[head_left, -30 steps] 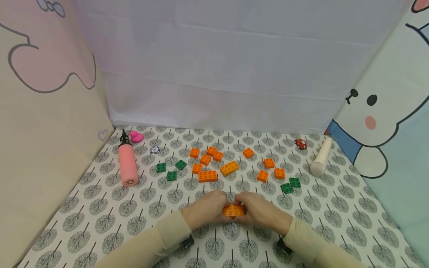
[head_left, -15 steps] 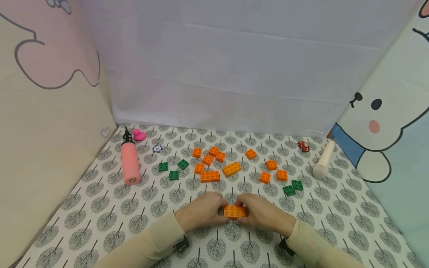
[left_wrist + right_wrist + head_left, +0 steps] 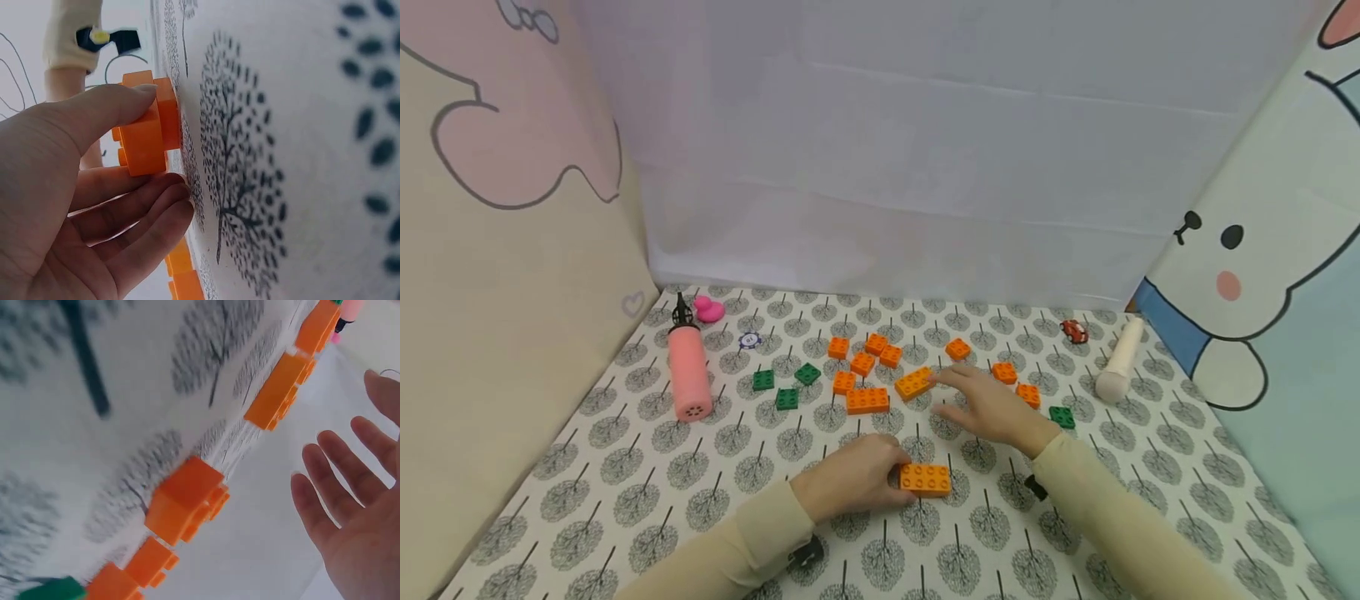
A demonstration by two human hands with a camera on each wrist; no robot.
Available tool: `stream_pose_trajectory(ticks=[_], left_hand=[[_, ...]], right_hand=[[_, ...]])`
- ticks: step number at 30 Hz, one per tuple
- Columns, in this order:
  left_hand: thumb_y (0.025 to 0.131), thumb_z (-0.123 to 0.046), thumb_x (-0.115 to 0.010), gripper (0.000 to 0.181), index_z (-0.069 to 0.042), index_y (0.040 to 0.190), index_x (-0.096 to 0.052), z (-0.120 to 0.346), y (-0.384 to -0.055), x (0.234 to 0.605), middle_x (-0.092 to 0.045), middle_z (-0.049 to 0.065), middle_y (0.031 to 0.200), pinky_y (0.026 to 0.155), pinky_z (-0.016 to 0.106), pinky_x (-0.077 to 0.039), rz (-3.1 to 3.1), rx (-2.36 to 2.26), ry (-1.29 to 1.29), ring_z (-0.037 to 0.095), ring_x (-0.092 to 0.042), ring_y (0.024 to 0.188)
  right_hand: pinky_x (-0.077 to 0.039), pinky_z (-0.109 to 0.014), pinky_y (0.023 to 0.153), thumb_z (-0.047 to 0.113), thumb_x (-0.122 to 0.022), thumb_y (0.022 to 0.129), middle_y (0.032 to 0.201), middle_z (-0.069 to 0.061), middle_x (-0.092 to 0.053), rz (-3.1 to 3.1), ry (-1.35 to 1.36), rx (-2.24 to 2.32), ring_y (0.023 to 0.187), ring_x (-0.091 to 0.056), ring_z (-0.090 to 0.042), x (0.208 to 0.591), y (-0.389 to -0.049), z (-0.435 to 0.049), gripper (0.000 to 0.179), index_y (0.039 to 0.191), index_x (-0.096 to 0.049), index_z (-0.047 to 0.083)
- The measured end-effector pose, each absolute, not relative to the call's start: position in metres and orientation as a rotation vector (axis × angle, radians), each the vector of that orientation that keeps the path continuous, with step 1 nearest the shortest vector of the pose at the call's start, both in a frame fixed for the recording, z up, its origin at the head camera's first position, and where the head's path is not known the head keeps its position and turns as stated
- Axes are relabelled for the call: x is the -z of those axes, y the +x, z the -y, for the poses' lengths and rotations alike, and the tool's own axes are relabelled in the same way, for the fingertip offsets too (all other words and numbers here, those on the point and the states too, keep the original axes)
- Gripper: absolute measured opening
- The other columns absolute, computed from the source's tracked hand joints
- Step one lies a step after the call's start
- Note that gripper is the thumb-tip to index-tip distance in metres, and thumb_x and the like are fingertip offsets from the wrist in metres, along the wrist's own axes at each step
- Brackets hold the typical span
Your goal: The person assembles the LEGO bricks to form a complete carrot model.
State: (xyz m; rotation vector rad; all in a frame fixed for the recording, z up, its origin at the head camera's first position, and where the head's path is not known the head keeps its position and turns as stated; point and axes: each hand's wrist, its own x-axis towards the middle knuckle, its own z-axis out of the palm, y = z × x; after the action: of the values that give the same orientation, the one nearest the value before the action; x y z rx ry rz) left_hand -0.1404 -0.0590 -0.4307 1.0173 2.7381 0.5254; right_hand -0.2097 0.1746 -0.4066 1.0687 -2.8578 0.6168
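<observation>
Orange plastic formed the eight-stud building brick (image 3: 925, 481), clamped between the thumb and index finger of the left hand (image 3: 861, 477). Beyond that brick, the right hand (image 3: 987, 406) hung with fingers apart, near an amber long brick (image 3: 913, 383); green four-stud bricks (image 3: 787, 399) lay farther left.

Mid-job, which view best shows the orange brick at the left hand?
The left wrist view: the orange brick is largest there, with the thumb of the left hand against it. The head view shows it smaller, studs up; the right wrist view doesn't show it.
</observation>
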Motion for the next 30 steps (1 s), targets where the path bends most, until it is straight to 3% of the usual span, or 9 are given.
stream_pose_trajectory(ticks=[3, 9, 18, 25, 30], left_hand=[[0.081, -0.042, -0.079, 0.042, -0.014, 0.112, -0.074, 0.06, -0.14, 0.431, -0.061, -0.01, 0.085, 0.064, 0.017, -0.045, -2.74, -0.518, 1.009, 0.001, -0.049, 0.07], [0.083, -0.039, -0.078, 0.034, -0.015, 0.106, -0.073, 0.06, -0.139, 0.432, -0.055, -0.012, 0.082, 0.059, 0.017, -0.043, -2.703, -0.578, 1.048, 0.002, -0.049, 0.068], [0.083, -0.038, -0.079, 0.038, -0.015, 0.112, -0.073, 0.061, -0.136, 0.429, -0.059, -0.011, 0.087, 0.064, 0.015, -0.045, -2.703, -0.588, 1.02, 0.001, -0.05, 0.072], [0.083, -0.038, -0.078, 0.042, -0.014, 0.118, -0.072, 0.062, -0.136, 0.428, -0.065, -0.009, 0.095, 0.071, 0.016, -0.048, -2.694, -0.606, 1.031, -0.001, -0.052, 0.077], [0.084, -0.037, -0.079, 0.042, -0.014, 0.117, -0.072, 0.062, -0.137, 0.429, -0.066, -0.007, 0.099, 0.075, 0.017, -0.05, -2.697, -0.607, 1.042, -0.001, -0.054, 0.08]], right_hand=[[-0.047, -0.056, 0.102, 0.033, -0.067, 0.096, 0.14, -0.016, -0.056, 2.866, 1.057, -0.576, 0.127, -0.053, -0.036, 0.405, -0.226, -0.168, 0.05, 0.14, -0.056, 0.013], [-0.044, -0.057, 0.106, 0.033, -0.067, 0.096, 0.144, -0.014, -0.053, 2.969, 1.044, -0.494, 0.13, -0.051, -0.036, 0.41, -0.249, -0.158, 0.054, 0.143, -0.053, 0.013], [-0.043, -0.054, 0.108, 0.028, -0.068, 0.096, 0.143, -0.011, -0.055, 3.042, 1.073, -0.471, 0.13, -0.052, -0.033, 0.415, -0.257, -0.151, 0.046, 0.138, -0.058, 0.013], [-0.051, -0.049, 0.099, 0.025, -0.068, 0.096, 0.132, -0.009, -0.061, 3.014, 1.093, -0.482, 0.116, -0.061, -0.029, 0.419, -0.259, -0.151, 0.037, 0.131, -0.064, 0.015], [-0.054, -0.039, 0.084, 0.026, -0.069, 0.095, 0.118, -0.006, -0.062, 3.016, 1.077, -0.553, 0.097, -0.061, -0.02, 0.416, -0.254, -0.154, 0.036, 0.129, -0.066, 0.015]])
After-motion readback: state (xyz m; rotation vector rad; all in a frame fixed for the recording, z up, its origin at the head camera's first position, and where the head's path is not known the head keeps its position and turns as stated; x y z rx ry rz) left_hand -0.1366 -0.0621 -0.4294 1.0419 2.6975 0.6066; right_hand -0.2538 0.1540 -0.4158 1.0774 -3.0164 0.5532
